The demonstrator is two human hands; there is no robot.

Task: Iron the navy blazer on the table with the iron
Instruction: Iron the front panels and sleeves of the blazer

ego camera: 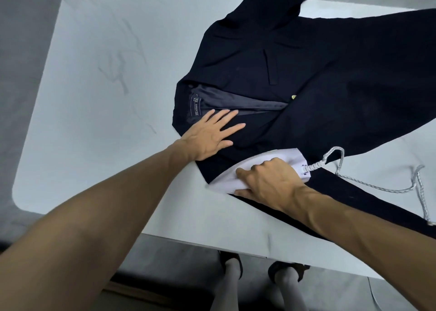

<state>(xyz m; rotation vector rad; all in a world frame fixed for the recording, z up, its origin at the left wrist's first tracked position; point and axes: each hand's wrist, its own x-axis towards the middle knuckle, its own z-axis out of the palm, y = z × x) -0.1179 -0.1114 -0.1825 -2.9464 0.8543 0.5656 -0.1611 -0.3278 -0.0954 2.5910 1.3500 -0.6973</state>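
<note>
One navy blazer (318,86) lies spread front-up on the white table (94,98), its lapels parted to show the lining and one woven label (197,106), with one gold button (293,96) on the front. One white iron (290,156) sits on the blazer's near edge, its single braided cord (377,188) trailing off to the right. The left hand (207,136) presses flat on the lapel with its fingers straight and spread, while the right hand (271,180) grips the iron with its fingers curled round the top.

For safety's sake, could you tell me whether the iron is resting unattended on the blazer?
No, the right hand grips the white iron on the navy blazer.
</note>
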